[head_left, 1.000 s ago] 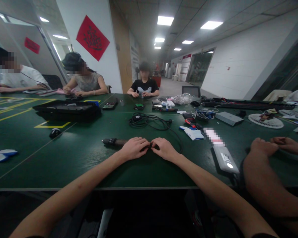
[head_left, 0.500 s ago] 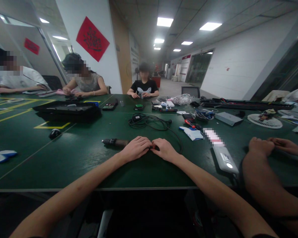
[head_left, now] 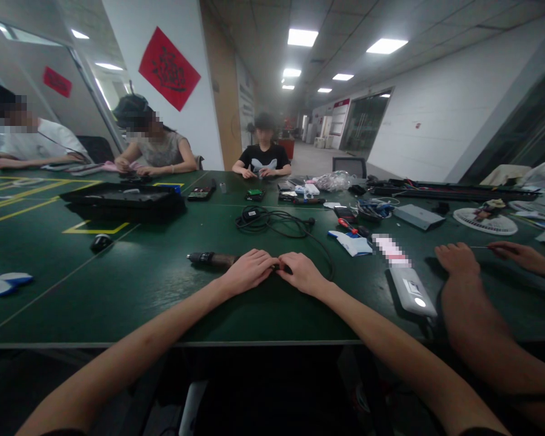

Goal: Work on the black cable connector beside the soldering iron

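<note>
My left hand (head_left: 252,269) and my right hand (head_left: 302,272) meet above the green table in front of me. Their curled fingers pinch a small dark piece (head_left: 277,266) between them, mostly hidden by the fingertips, so I cannot make out its kind. A power drill (head_left: 211,260) lies just left of my left hand, its chuck facing left. The drill's rear end is hidden behind that hand. Beyond my hands a black cable (head_left: 277,220) with an adapter and a plug is loosely coiled, one strand running down close to my right hand.
A white and blue glove (head_left: 352,243), a red-handled tool (head_left: 347,225) and a grey-white device (head_left: 411,290) lie to the right. A co-worker's hand (head_left: 458,257) is beside them. A black tray (head_left: 122,197) and a computer mouse (head_left: 101,243) lie left. Several people sit around the table.
My fingers have shifted slightly, and more of the small dark piece shows between them. On the right, the co-worker's hands have moved apart, with a thin strand or rod between them.
</note>
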`<state>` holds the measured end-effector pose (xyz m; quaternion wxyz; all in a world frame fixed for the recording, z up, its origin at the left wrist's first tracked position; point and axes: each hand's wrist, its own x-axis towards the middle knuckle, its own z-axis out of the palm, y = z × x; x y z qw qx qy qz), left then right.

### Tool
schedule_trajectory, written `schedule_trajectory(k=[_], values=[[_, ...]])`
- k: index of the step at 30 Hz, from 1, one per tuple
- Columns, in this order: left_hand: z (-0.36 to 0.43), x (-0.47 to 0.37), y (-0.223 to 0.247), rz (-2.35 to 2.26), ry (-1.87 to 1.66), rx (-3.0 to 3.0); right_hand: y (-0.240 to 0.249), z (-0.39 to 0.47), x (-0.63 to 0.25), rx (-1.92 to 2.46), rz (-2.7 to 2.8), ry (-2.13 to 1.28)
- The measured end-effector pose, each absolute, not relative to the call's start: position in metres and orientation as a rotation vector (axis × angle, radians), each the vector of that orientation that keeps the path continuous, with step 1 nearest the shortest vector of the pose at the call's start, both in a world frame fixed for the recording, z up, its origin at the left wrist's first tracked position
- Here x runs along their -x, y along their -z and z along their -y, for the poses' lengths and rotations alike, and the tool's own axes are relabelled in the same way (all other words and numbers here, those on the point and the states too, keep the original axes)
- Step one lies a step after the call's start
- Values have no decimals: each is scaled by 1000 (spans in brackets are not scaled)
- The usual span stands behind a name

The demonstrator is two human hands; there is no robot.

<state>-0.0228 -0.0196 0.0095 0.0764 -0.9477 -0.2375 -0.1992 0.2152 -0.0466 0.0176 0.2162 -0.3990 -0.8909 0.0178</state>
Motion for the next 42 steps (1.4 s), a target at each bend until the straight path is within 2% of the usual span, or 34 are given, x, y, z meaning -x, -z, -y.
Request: schedule_trajectory(k=[42], values=[[15, 24, -5, 708, 521, 2828, -12, 44, -215, 1129, 2471, 36]])
